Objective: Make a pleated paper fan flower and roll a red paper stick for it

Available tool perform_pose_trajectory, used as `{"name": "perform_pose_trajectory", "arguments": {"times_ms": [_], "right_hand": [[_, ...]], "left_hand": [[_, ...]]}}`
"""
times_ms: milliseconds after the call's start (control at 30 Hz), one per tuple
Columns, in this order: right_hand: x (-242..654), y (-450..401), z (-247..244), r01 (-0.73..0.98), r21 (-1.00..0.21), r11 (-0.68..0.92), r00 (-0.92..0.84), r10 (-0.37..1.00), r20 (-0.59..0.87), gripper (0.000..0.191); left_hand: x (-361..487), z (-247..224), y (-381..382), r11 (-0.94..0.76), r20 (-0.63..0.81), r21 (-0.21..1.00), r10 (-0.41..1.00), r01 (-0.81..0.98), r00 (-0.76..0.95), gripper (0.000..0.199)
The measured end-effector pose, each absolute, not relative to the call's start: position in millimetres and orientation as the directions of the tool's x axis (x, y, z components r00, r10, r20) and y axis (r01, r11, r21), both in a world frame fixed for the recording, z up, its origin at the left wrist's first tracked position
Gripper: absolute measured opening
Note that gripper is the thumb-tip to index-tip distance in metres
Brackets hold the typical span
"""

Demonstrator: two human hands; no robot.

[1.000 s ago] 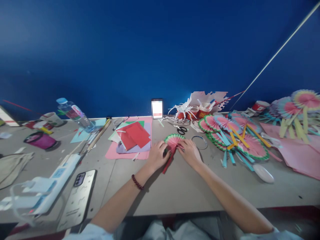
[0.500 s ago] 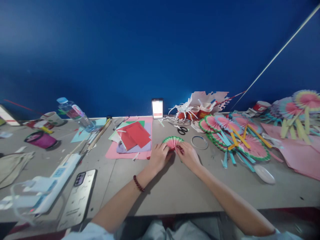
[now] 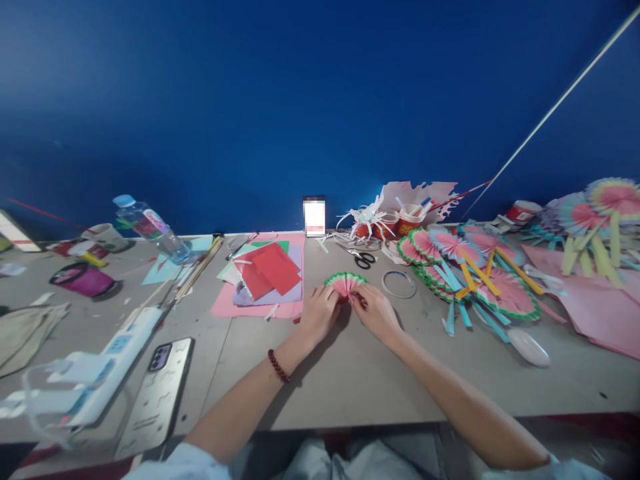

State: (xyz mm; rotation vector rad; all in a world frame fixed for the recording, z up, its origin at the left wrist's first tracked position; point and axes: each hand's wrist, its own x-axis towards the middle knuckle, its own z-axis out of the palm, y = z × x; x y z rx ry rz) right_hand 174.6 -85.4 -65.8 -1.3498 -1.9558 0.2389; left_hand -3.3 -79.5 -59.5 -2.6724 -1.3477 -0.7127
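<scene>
A pleated pink paper fan [image 3: 347,283] with a green edge is spread in a half circle near the middle of the table. On its left side my left hand [image 3: 321,311] grips the folds with bent fingers. The fingers of my right hand [image 3: 371,308] pinch the fan near its lower centre and right side. Both hands are close together, and the fan's lower part is partly hidden by them. Black-handled scissors [image 3: 364,259] and a roll of clear tape [image 3: 399,284] lie beyond my right hand.
Coloured paper sheets [image 3: 273,272] lie left of the fan, with a bottle [image 3: 153,223], a power strip [image 3: 117,367] and a phone [image 3: 156,393] farther left. Finished paper rosettes [image 3: 505,293] and a white spoon-like object [image 3: 529,347] are at the right. A lit screen [image 3: 315,217] stands at the wall.
The fan is opened slightly more evenly between my hands. Otherwise both hands stay in nearly the same place.
</scene>
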Motion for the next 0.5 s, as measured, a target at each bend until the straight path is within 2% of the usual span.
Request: {"name": "perform_pose_trajectory", "arguments": {"times_ms": [300, 500], "right_hand": [[173.6, -87.0, -63.5, 0.726, -0.549, 0.413, -0.168, 0.882, 0.441, 0.017], [173.1, -86.8, -63.4, 0.72, -0.551, 0.421, -0.185, 0.883, 0.432, 0.019]], "left_hand": [[-2.1, -60.8, -78.9, -0.608, 0.418, 0.14, 0.752, 0.781, 0.51, 0.01], [2.2, -63.4, -78.4, -0.567, 0.425, 0.201, 0.785, 0.799, 0.451, 0.005]]}}
